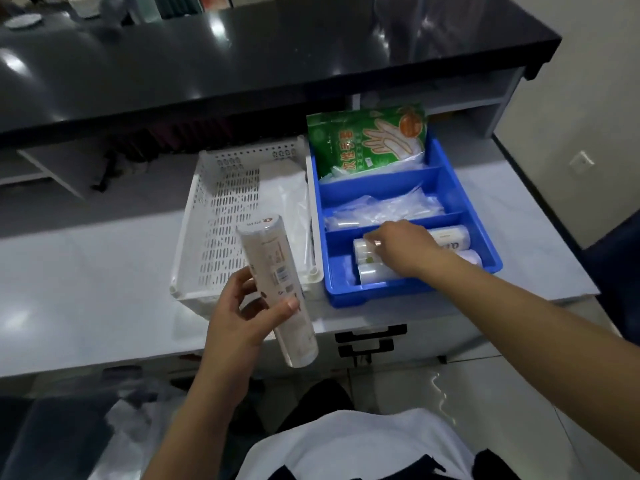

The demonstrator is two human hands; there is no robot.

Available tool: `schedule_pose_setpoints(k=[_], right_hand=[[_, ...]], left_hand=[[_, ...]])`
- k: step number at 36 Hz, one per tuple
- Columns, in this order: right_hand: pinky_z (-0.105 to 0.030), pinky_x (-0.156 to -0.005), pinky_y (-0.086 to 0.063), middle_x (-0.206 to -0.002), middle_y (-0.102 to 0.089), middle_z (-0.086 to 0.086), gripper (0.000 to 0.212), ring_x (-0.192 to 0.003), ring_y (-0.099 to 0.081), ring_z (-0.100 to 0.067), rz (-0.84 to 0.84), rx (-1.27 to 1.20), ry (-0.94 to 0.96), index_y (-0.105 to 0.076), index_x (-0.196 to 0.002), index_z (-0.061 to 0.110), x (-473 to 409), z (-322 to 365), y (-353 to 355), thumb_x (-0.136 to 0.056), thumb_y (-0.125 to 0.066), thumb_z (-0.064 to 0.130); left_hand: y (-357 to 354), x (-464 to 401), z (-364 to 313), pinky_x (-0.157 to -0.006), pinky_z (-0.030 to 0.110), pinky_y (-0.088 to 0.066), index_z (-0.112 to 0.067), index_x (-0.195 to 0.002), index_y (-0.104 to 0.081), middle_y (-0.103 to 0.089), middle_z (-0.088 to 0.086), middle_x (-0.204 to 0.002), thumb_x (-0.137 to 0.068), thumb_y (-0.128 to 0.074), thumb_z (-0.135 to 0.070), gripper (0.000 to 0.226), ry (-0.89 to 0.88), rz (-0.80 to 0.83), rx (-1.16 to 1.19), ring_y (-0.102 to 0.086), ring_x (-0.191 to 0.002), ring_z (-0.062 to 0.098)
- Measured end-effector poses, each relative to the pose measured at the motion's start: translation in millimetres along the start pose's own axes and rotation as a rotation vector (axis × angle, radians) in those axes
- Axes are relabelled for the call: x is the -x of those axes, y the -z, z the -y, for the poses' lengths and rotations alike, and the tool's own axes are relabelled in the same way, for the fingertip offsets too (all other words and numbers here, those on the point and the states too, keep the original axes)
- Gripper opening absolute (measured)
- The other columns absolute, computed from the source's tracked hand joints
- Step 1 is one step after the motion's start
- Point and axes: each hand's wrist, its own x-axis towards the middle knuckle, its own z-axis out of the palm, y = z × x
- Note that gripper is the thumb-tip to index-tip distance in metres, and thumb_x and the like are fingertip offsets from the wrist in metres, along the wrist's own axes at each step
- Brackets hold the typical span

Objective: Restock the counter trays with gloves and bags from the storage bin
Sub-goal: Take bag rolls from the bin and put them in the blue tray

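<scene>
My left hand grips a long white roll of bags, held upright and tilted over the near edge of the white perforated bin. My right hand reaches into the nearest compartment of the blue tray, fingers resting on one of several white rolls lying there; whether it grips the roll is unclear. The middle compartment holds clear plastic bags. A green pack of disposable gloves stands in the far compartment. A sheet of clear plastic lies inside the white bin.
Both containers sit side by side on a pale counter, the blue tray near its front right corner. A black raised countertop overhangs behind them. Black drawer handles show below the counter edge. A wall socket is at right.
</scene>
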Motion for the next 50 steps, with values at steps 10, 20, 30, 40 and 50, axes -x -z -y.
schedule_pose_setpoints(k=[10, 20, 30, 40, 50], right_hand=[[-0.042, -0.081, -0.052, -0.107, -0.064, -0.003, 0.022, -0.101, -0.058, -0.029, -0.076, -0.031, -0.211, -0.071, -0.101, 0.031, 22.2, -9.9, 5.8, -0.094, -0.051, 0.025], [-0.026, -0.101, -0.035, -0.138, -0.056, 0.0, 0.035, -0.127, -0.048, -0.017, -0.565, -0.468, -0.553, -0.065, -0.126, 0.02, 102.6, -16.9, -17.7, -0.091, -0.064, 0.023], [-0.03, -0.11, -0.034, -0.149, -0.046, 0.003, 0.04, -0.139, -0.039, -0.015, -0.63, -0.577, -0.707, -0.062, -0.13, 0.021, 138.4, 0.3, -45.1, -0.091, -0.066, 0.022], [-0.023, -0.102, -0.033, -0.146, -0.044, 0.016, 0.04, -0.132, -0.038, -0.002, -0.706, -0.729, -0.758, -0.057, -0.131, 0.035, 152.9, -15.4, -51.3, -0.092, -0.063, 0.027], [-0.03, -0.102, -0.043, -0.149, -0.042, 0.014, 0.048, -0.13, -0.036, 0.0, -0.556, -0.712, -0.587, -0.051, -0.135, 0.041, 146.7, -59.7, -30.2, -0.091, -0.065, 0.031]], left_hand=[[13.5, -54.3, -27.1, -0.068, 0.02, -0.057, -0.04, -0.119, -0.062, -0.069, -0.015, -0.117, -0.059, -0.082, -0.042, 0.063, -0.059, 0.188, -0.009, -0.069, -0.101, 0.005], [-13.0, -116.6, -58.8, -0.084, 0.042, -0.058, -0.046, -0.115, -0.065, -0.07, -0.018, -0.113, -0.056, -0.086, -0.056, 0.063, -0.143, 0.502, -0.209, -0.067, -0.103, 0.007], [-141.1, -148.7, -72.3, -0.077, 0.035, -0.053, -0.046, -0.117, -0.053, -0.067, -0.016, -0.1, -0.07, -0.076, -0.051, 0.053, -0.424, 0.87, -0.807, -0.063, -0.089, 0.01], [-195.7, -144.3, -28.2, -0.058, 0.028, -0.031, -0.035, -0.111, -0.06, -0.062, -0.003, -0.106, -0.083, -0.06, -0.047, 0.03, -0.594, 0.74, -1.109, -0.058, -0.086, 0.022], [-154.4, -126.5, -36.1, -0.067, 0.034, -0.053, -0.045, -0.131, -0.05, -0.056, -0.012, -0.125, -0.086, -0.061, -0.033, 0.047, -0.5, 0.621, -1.226, -0.058, -0.105, 0.017]])
